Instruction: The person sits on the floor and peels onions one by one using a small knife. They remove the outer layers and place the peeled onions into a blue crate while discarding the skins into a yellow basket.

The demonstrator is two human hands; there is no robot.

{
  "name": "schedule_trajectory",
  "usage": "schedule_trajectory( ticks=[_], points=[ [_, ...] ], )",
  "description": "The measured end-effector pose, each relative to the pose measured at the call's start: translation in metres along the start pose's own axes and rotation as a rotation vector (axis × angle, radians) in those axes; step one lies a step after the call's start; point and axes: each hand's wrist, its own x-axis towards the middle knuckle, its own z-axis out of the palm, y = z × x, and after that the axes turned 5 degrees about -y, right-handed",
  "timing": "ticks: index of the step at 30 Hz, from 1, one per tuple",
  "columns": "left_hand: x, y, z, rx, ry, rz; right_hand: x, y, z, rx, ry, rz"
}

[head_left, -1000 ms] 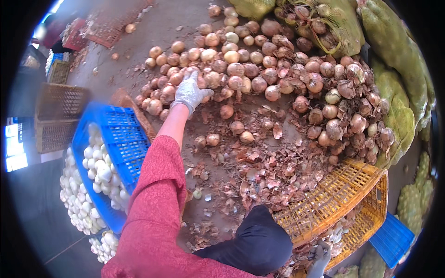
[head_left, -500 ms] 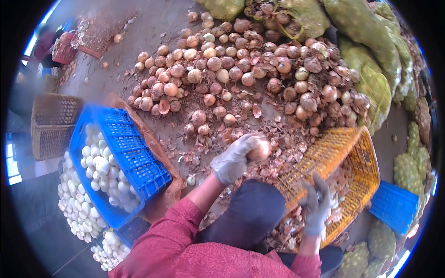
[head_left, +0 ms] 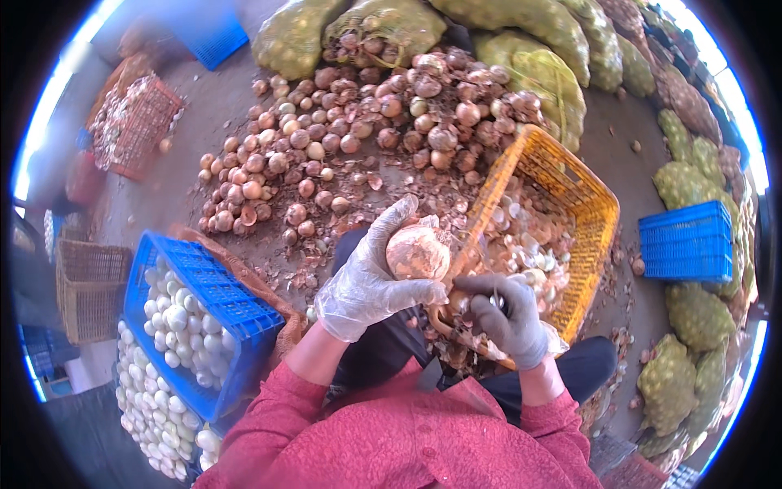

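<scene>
- While the left hand [head_left: 358, 287] cups an onion [head_left: 417, 253] from its left side, thumb below and fingers above, the right hand [head_left: 515, 322] is closed around a small shiny thing [head_left: 498, 302], perhaps a blade; too little of it shows to be sure.
- The onion is above the lap, at the near left edge of the yellow crate [head_left: 588, 196]. It wears brownish skin, with ragged strands on its right side.
- The hands are near each other but apart, and the right one does not appear to touch the onion. The step looks like the beginning of peeling, judging by that skin and the poised right hand.
- The next move seems to call for a steady left grip, the ragged side turned toward the right hand, and a shallow cut or pull that spares the thumb.
- Loose skins [head_left: 528, 244] lie in the yellow crate, so peel is best shed over it.
- Beyond the lap, unpeeled onions [head_left: 314, 134] spread over the floor [head_left: 183, 196], backed by net sacks [head_left: 542, 94].
- On the left, white onions [head_left: 181, 316] fill a tilted blue crate [head_left: 232, 297], apparently the peeled ones.
</scene>
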Motion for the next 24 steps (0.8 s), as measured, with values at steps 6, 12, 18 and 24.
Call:
schedule_trajectory(
  ticks=[6, 12, 18, 24],
  points=[
    [-0.011, -0.005, 0.041, 0.093, -0.189, -0.205, -0.062, 0.015, -0.018, -0.077, -0.186, 0.064],
    [-0.012, -0.023, 0.056, 0.518, -0.301, -0.091, -0.083, 0.048, -0.018, 0.195, -0.22, 0.297],
    [-0.022, -0.045, 0.074, -0.476, -0.083, -0.487, -0.077, 0.057, -0.013, -0.558, 0.036, -0.092],
    [-0.024, -0.055, 0.072, -0.5, -0.199, -0.315, -0.089, 0.06, 0.005, 0.28, -0.156, 0.374]
  ],
)
